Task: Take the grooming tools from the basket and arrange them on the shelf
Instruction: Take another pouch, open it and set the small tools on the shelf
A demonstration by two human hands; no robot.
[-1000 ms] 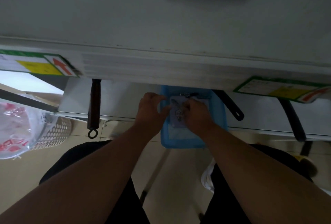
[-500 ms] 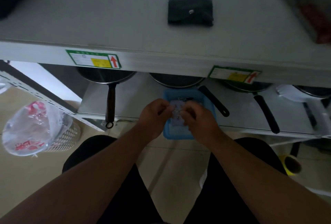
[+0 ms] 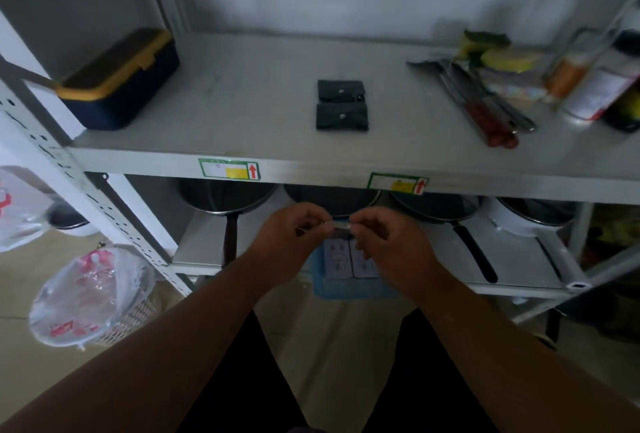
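Nearest the viewer, two bare forearms reach forward over dark trousers. The left hand (image 3: 290, 240) and right hand (image 3: 388, 245) meet in front of the lower shelf, each with fingers curled, together pinching the top edge of a small clear packet (image 3: 341, 225) held between them; what the packet contains is too small to tell. Directly below the hands, a blue basket (image 3: 349, 289) sits at the front edge of the lower shelf (image 3: 519, 259), with two pale printed cards (image 3: 349, 259) lying in it side by side. To the near left, a perforated bin lined with a clear plastic bag (image 3: 91, 297) stands on the floor.

Behind the basket, dark frying pans (image 3: 225, 197) stand in a row on the lower shelf, handles pointing toward the viewer.

Farther off, the upper shelf (image 3: 242, 114) carries two green-bordered labels with red arrows (image 3: 229, 169) on its front lip. On its surface, at centre, lie two dark snap-button pouches (image 3: 341, 109), one just behind the other and touching. At far left stands a dark blue box with a yellow lid (image 3: 119, 81); at right lie long utensils with red handles (image 3: 491, 114), with sponges (image 3: 498, 55) and bottles (image 3: 595, 86) beyond them.
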